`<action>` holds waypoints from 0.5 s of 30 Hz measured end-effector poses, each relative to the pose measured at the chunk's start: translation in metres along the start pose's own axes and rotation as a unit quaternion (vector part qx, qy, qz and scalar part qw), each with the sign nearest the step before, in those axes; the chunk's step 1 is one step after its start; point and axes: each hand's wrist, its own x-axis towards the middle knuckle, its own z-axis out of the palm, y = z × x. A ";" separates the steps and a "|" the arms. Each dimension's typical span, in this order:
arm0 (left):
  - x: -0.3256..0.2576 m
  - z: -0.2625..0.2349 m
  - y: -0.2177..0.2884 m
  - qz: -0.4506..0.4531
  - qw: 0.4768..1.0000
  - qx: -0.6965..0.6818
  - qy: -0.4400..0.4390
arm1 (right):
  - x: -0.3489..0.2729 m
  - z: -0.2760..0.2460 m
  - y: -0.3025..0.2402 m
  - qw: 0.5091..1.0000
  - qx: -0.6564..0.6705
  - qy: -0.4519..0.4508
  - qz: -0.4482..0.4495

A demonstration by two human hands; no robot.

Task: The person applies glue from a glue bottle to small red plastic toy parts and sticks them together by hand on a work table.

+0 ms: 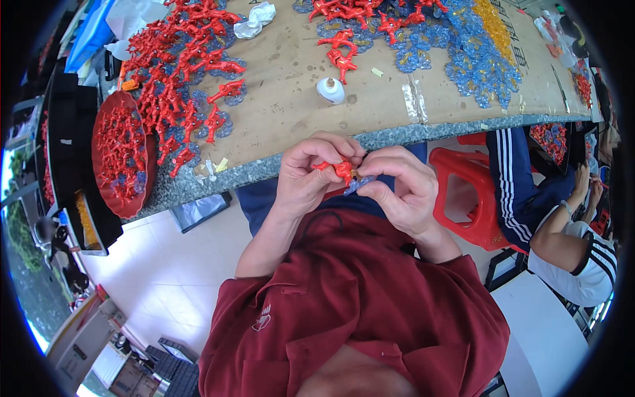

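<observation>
My left hand [311, 169] pinches a small glossy red plastic figurine [343, 171] between thumb and fingers, just off the front edge of the table. Opposite it, my right hand [405, 184] is closed on a translucent blue plastic piece [358, 184] that touches the figurine's lower end. A bit of yellowish plastic shows between the two, and my fingertips hide part of the join. On the table beyond my hands stands a small white bottle [331, 91] with a narrow tip.
Red figurines on blue bases [178, 86] are heaped at the left, beside a red fluted bowl [151, 173] full of red pieces. Loose blue pieces [479, 73] and yellow pieces [495, 26] lie at the far right. A red stool [456, 198] and a seated co-worker [562, 245] are to my right.
</observation>
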 end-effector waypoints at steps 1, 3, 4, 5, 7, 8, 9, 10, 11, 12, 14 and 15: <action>0.000 -0.003 0.001 0.005 1.000 0.013 -0.012 | 0.001 0.002 -0.003 1.000 -0.014 0.013 0.002; 0.001 -0.005 0.003 0.010 0.999 0.026 -0.024 | 0.001 0.002 -0.002 0.999 -0.034 0.014 -0.031; 0.002 -0.007 0.004 0.007 0.998 0.037 -0.042 | 0.002 0.002 -0.001 0.996 -0.055 0.013 -0.065; 0.003 -0.009 0.005 0.004 0.997 0.048 -0.060 | 0.002 0.002 -0.001 0.996 -0.055 0.014 -0.064; 0.004 -0.009 0.006 -0.015 0.997 0.036 -0.063 | 0.003 0.002 0.000 0.994 -0.047 0.007 -0.101; 0.004 -0.009 0.006 -0.033 0.997 0.024 -0.067 | 0.003 0.002 0.001 0.994 -0.047 0.007 -0.099; 0.003 -0.009 0.007 -0.034 0.997 0.023 -0.066 | 0.002 0.002 0.002 0.994 -0.043 0.005 -0.104; 0.003 -0.008 0.008 -0.034 0.996 0.039 -0.069 | 0.001 0.003 0.002 0.993 -0.040 0.003 -0.109; 0.003 -0.008 0.009 -0.033 0.995 0.054 -0.071 | 0.000 0.003 0.003 0.993 -0.040 0.003 -0.108; 0.003 -0.008 0.011 -0.034 0.996 0.053 -0.071 | 0.000 0.003 0.003 0.994 -0.031 0.008 -0.104; 0.005 -0.007 0.014 -0.008 0.988 0.126 -0.091 | 0.000 0.002 0.004 0.995 -0.022 0.012 -0.100; 0.005 -0.006 0.015 -0.007 0.988 0.125 -0.090 | -0.001 0.002 0.005 0.995 -0.019 0.014 -0.095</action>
